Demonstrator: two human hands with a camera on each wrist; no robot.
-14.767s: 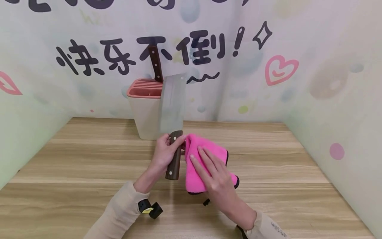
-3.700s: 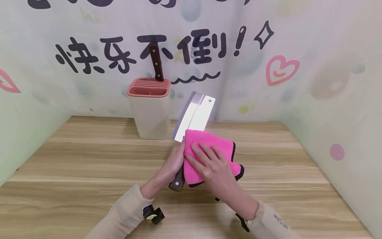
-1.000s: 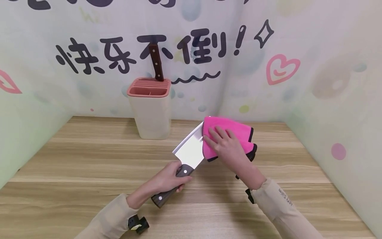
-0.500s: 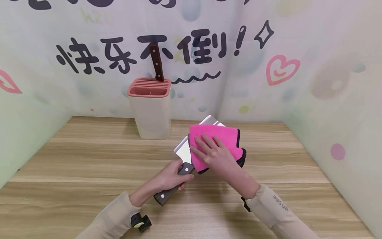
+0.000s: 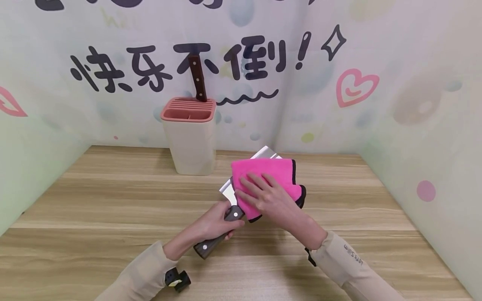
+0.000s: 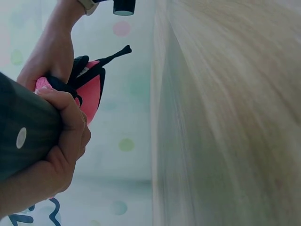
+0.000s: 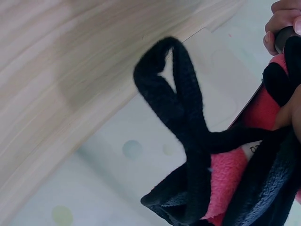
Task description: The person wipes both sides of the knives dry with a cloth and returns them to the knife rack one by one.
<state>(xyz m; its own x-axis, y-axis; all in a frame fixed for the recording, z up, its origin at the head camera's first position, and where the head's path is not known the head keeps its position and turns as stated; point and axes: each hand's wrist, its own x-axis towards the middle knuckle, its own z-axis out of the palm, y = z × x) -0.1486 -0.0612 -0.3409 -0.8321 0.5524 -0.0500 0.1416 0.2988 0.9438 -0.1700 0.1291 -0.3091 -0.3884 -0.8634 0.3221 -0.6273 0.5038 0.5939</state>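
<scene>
In the head view my left hand grips the dark wooden handle of a cleaver, held above the table and slanting up to the right. A pink cloth with black edging covers most of its shiny blade; the heel and far corner show. My right hand holds the cloth against the blade, fingers stretched across the top, thumb hidden. Up close in the left wrist view, left fingers curl round the cleaver handle. The right wrist view has the cloth's black loop hanging from its pink underside.
Behind stands a white knife block with a pink slotted top. One brown-handled knife sticks up from it. The wooden table meets a printed backdrop at the rear and pale panels on both sides.
Over the last second my right hand has slid the cloth from the blade's far end down-left towards the handle. The left hand has barely moved. Earlier, the cleaver stood more upright, beside the block.
</scene>
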